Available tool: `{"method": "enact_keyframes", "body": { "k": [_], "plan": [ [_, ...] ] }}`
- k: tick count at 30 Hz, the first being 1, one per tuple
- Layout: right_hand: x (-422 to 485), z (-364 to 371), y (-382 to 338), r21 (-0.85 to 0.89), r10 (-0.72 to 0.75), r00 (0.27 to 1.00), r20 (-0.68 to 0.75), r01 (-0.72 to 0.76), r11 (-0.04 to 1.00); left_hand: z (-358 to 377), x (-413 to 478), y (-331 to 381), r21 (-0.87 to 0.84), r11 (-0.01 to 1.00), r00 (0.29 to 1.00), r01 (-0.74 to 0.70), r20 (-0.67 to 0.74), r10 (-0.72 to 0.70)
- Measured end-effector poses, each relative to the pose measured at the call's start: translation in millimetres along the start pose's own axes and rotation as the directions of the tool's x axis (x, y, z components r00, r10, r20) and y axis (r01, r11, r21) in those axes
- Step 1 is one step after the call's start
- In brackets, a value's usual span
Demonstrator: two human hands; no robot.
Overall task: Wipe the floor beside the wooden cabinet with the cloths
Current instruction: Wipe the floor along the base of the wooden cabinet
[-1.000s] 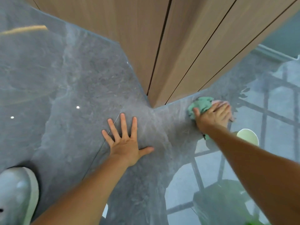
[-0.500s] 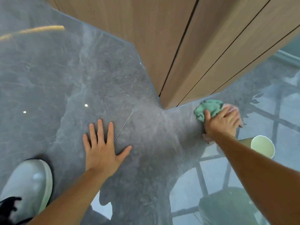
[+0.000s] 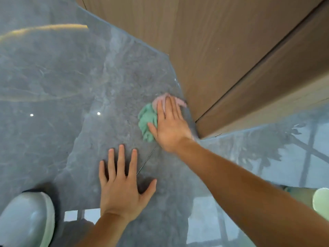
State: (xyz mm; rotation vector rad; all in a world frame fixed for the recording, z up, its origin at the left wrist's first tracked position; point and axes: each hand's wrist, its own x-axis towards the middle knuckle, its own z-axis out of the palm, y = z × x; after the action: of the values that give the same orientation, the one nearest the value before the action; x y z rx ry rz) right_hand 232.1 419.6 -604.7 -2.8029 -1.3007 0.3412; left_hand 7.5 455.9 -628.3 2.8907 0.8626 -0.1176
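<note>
My right hand lies flat on two bunched cloths, a green cloth and a pink cloth, pressing them onto the glossy grey floor. They sit just left of the wooden cabinet's corner, with the pink cloth touching its base. My left hand rests palm down on the floor nearer to me, fingers spread, holding nothing. Most of both cloths is hidden under my right palm.
A white shoe stands at the lower left. A pale green cup sits on the floor at the right edge. The cabinet's corner juts toward me; open floor stretches to the left and far side.
My right hand has slid the cloths from the right side of the cabinet's corner around to its left side. My left hand stayed flat on the floor.
</note>
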Motion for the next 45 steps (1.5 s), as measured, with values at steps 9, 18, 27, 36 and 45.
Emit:
{"method": "enact_keyframes", "body": {
  "k": [9, 18, 27, 36, 45],
  "plan": [
    [-43, -2, 4, 0.075, 0.049, 0.999, 0.013, -0.05, 0.996, -14, 1, 4, -0.011, 1.0, 0.998, 0.018, 0.061, -0.017],
    [-121, 11, 7, -0.01, -0.079, 0.993, 0.092, 0.08, 0.997, -11, -1, 5, -0.017, 1.0, 0.999, 0.004, 0.04, -0.003],
    [-75, 2, 10, 0.026, -0.016, 1.0, 0.013, 0.016, 1.0, -8, -2, 4, -0.014, 1.0, 1.0, 0.011, 0.015, -0.01],
    [-188, -15, 188, -0.049, 0.679, 0.727, 0.1, -0.678, 0.734, -7, -2, 8, -0.024, 1.0, 1.0, 0.015, 0.007, -0.015],
    [-184, 23, 0, 0.073, -0.075, 0.991, 0.115, 0.067, 0.995, -7, 1, 5, 0.006, 1.0, 0.997, -0.008, 0.079, 0.008]
  ]
}}
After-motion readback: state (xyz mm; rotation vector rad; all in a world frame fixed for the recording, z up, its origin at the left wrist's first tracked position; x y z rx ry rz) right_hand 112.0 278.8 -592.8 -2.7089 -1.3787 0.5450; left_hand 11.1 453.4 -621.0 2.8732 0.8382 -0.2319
